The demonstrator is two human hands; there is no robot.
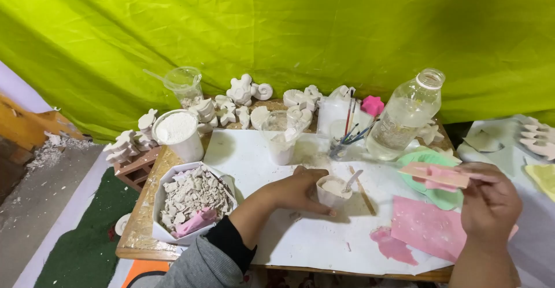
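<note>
1. Your left hand is wrapping its fingers around a small white plastic cup of pale plaster mix on the white paper sheet, steadying it.
2. Your right hand is pinching a flat pink rubbery mould – raised above the table's right side.
3. The cup is looking light and tippy, a white stirrer leaning inside – gripping low suits it.
4. The mould is looking soft and floppy, so its edges are probably bending; supporting it underneath seems wiser.

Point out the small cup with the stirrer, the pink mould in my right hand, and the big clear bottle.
small cup (333,188): head view, on its whitish filling.
pink mould (435,175): head view, middle of its flat edge.
clear bottle (404,117): head view, middle of its body.
</note>
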